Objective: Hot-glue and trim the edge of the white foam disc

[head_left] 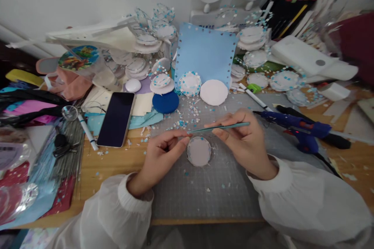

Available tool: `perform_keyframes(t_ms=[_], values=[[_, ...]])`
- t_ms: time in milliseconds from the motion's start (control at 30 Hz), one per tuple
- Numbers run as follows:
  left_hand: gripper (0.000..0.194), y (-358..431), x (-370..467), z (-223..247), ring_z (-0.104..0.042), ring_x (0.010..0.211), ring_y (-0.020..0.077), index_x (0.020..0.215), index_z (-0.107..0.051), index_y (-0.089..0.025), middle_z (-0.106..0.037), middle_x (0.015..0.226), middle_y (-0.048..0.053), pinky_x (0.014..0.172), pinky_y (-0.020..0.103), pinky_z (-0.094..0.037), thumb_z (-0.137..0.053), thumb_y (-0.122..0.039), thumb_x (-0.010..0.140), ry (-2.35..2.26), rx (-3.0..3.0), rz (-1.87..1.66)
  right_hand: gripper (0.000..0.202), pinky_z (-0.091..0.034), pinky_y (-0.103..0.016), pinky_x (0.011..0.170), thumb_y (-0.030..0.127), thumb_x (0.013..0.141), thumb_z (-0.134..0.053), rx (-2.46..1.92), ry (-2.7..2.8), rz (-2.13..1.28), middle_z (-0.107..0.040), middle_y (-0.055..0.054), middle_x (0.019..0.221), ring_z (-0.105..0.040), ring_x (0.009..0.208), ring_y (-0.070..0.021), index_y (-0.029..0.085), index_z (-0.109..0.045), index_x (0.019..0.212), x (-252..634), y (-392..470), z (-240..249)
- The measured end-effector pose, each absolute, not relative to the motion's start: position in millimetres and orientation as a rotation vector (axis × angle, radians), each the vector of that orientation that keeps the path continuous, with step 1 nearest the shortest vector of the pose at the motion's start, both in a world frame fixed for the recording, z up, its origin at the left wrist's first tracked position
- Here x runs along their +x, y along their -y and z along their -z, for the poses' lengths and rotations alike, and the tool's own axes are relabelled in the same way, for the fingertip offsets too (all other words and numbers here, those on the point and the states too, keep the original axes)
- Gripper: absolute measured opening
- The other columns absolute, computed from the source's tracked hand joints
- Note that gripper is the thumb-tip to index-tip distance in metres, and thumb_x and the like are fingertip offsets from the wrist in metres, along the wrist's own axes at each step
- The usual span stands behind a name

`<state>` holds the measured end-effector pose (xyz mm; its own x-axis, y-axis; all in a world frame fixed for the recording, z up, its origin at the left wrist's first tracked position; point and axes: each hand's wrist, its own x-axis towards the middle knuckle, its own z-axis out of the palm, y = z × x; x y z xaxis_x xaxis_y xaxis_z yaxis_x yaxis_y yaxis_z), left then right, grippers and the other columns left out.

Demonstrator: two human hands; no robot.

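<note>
A pair of teal tweezers (pixel 233 125) is pinched in my right hand (pixel 244 138), its tips pointing left. Those tips meet the fingertips of my left hand (pixel 165 155), whose thumb and index finger are pressed together; whatever lies between them is too small to name. Just below the tips, a small round white disc (pixel 199 151) with a decorated rim lies on the grey cutting mat (pixel 204 198). Tiny blue and white pieces (pixel 189 114) are scattered beyond my hands.
A blue glue gun (pixel 295 124) with a red light lies at the right. A phone (pixel 116 120) rests at the left. Behind stand a light blue board (pixel 207 50), a dark blue disc (pixel 165 102) and a plain white disc (pixel 214 92).
</note>
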<state>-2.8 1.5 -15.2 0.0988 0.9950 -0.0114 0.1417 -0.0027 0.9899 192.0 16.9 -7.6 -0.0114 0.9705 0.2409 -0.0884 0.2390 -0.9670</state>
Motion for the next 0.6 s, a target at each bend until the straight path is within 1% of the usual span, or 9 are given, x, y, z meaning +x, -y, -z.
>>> perform_keyframes(t_ms=[200,433,533,600], values=[[0.019,-2.8,-2.4,16.0,-0.028,0.045,0.0062,0.079,-0.069,-0.014,-0.035,0.049,-0.006,0.041,0.017,-0.023,-0.062,-0.031,0.081,-1.282,1.349,-1.077,0.021,-0.058,-0.033,0.072,0.017,0.076,-0.072,-0.954,1.249,-1.135,-0.068,0.002,0.082,-0.073,0.082,-0.0197,0.025,-0.055,0.083,189.8,-16.0,9.9],[0.014,-3.3,-3.6,15.7,-0.031,0.047,0.0074,0.079,-0.07,-0.015,-0.037,0.049,-0.006,0.042,0.018,-0.028,-0.062,-0.027,0.08,-1.305,1.36,-1.103,0.023,-0.058,-0.034,0.076,0.02,0.075,-0.074,-0.949,1.178,-1.127,-0.068,0.003,0.083,-0.071,0.082,-0.0179,0.025,-0.053,0.085,193.0,-18.3,13.0],[0.014,-2.9,-3.9,14.4,-0.031,0.046,0.0071,0.079,-0.07,-0.015,-0.037,0.048,-0.006,0.041,0.018,-0.027,-0.062,-0.027,0.081,-1.297,1.389,-1.108,0.025,-0.057,-0.035,0.078,0.022,0.074,-0.075,-0.981,1.158,-1.087,-0.067,0.003,0.083,-0.07,0.083,-0.0174,0.025,-0.052,0.085,194.3,-19.5,14.0],[0.014,-2.4,-4.0,13.8,-0.03,0.045,0.0065,0.078,-0.07,-0.015,-0.038,0.048,-0.006,0.041,0.017,-0.026,-0.062,-0.027,0.081,-1.283,1.416,-1.107,0.025,-0.057,-0.034,0.076,0.022,0.074,-0.075,-0.981,1.164,-1.119,-0.067,0.003,0.083,-0.07,0.081,-0.0172,0.025,-0.052,0.084,193.7,-18.8,13.4]])
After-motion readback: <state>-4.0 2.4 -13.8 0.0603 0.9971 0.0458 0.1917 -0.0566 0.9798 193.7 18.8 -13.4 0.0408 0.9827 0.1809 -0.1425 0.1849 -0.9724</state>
